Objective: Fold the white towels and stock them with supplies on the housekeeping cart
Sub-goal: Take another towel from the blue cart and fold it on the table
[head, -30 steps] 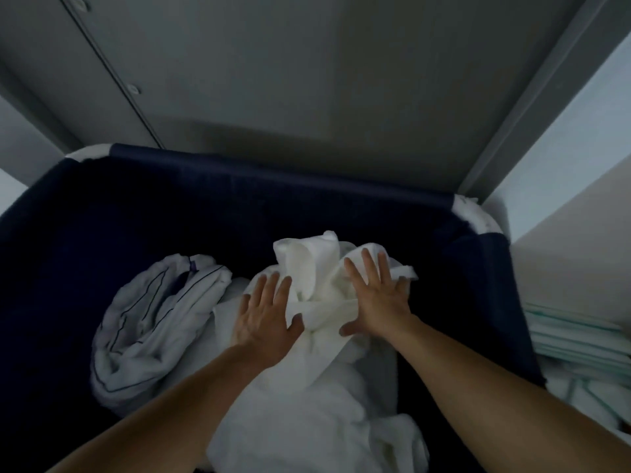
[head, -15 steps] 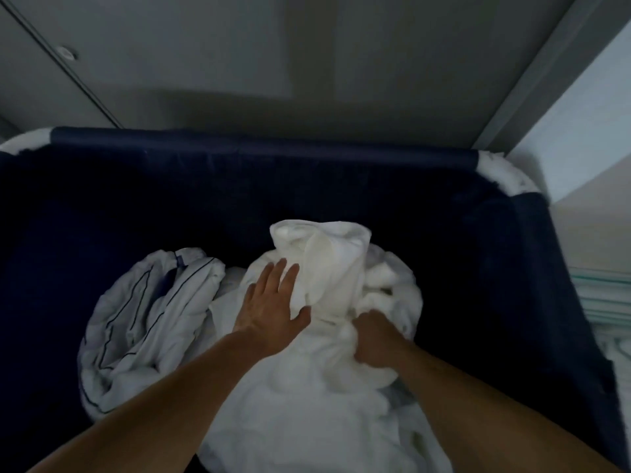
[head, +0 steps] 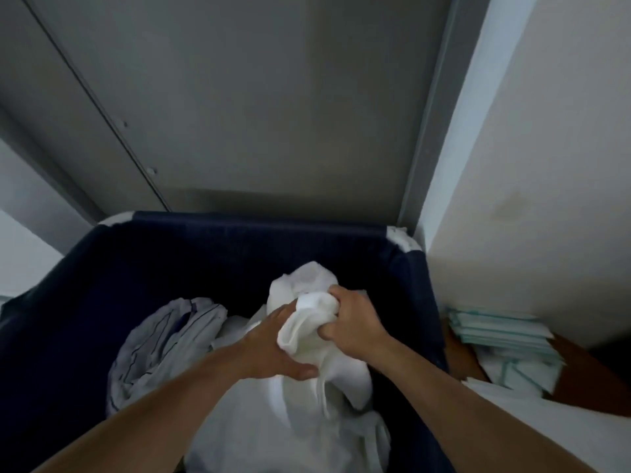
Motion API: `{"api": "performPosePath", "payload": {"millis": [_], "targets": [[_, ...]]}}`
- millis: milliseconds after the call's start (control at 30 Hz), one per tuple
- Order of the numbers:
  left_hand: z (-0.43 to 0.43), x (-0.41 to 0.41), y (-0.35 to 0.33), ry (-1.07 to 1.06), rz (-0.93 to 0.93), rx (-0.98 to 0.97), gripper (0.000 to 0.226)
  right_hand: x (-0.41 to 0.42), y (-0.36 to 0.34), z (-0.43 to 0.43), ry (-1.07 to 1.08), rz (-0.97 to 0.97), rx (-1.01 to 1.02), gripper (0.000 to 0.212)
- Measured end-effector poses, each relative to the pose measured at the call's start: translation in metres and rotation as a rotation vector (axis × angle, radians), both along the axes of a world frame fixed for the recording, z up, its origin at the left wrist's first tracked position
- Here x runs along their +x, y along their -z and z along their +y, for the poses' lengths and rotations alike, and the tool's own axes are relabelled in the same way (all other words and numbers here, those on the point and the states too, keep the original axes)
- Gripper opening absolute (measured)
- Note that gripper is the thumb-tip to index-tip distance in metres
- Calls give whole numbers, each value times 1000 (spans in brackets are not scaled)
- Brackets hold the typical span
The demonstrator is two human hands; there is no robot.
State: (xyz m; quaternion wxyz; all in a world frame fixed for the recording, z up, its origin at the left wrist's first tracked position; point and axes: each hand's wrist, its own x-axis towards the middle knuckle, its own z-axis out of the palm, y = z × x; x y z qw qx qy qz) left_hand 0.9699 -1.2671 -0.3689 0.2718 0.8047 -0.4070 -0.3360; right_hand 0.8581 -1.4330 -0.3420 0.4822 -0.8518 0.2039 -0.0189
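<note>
Two bare hands lift a crumpled white cloth towel (head: 309, 324) over a deep navy fabric laundry bin (head: 259, 221) set against a flat grey panel (head: 259, 97). The right hand (head: 355, 322) clenches the towel's upper folds in a fist; the left hand (head: 273, 343) clasps it from the side, fingers tucked behind the cloth. A pale striped linen bundle (head: 164, 339) lies inside the bin at left. Folded white cloths with teal edging (head: 498, 332) are stacked outside it at right.

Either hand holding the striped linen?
No: the left hand and right hand both grip the white towel; the striped linen lies apart.
</note>
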Motion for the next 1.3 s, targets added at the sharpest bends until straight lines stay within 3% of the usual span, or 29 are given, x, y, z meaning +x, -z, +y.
{"api": "performPosePath", "payload": {"millis": [67, 167, 267, 333, 400, 467, 600, 667, 800, 867, 967, 1000, 1067, 1167, 1233, 1300], "targets": [[-2, -24, -33, -68, -16, -66, 90, -16, -45, 1, 8, -97, 69, 36], [1, -55, -73, -287, -13, -129, 83, -42, -107, 1, -44, -184, 185, 41], [16, -81, -105, -309, -97, -126, 69, -67, -146, -3, -132, -182, 329, 50], [34, -92, -124, -247, -144, 6, 66, -74, -149, -9, -76, -189, 433, 45], [56, -98, -131, -134, -217, 236, 86, -78, -141, -13, 66, -166, 591, 47], [74, -100, -129, -120, -256, 451, 103, -81, -129, -8, 165, -107, 612, 50], [88, -113, -125, -184, -282, 508, 98, -79, -129, 19, 211, -131, 593, 32], [86, -113, -127, -209, -141, 392, 113, -73, -153, 29, 150, -242, 643, 20], [72, -100, -148, -316, 137, -125, 130, -56, -236, 50, -87, -538, 816, 10], [65, -88, -165, -441, 125, -276, 107, -47, -275, 55, -117, -653, 934, 30], [56, -67, -194, -548, 24, -434, 46, -42, -301, 47, -80, -761, 1111, 51], [53, -60, -200, -558, 26, -454, 35, -41, -299, 41, -26, -775, 1080, 48], [48, -50, -209, -550, 80, -440, 24, -41, -284, 26, 185, -719, 832, 46], [36, -40, -222, -542, 160, -441, 25, -50, -247, 1, 425, -554, 316, 70], [21, -37, -235, -577, 172, -448, 28, -60, -222, -6, 304, -520, 211, 93], [-1, -38, -253, -601, 209, -486, 29, -68, -205, 1, 150, -431, 253, 111]]}}
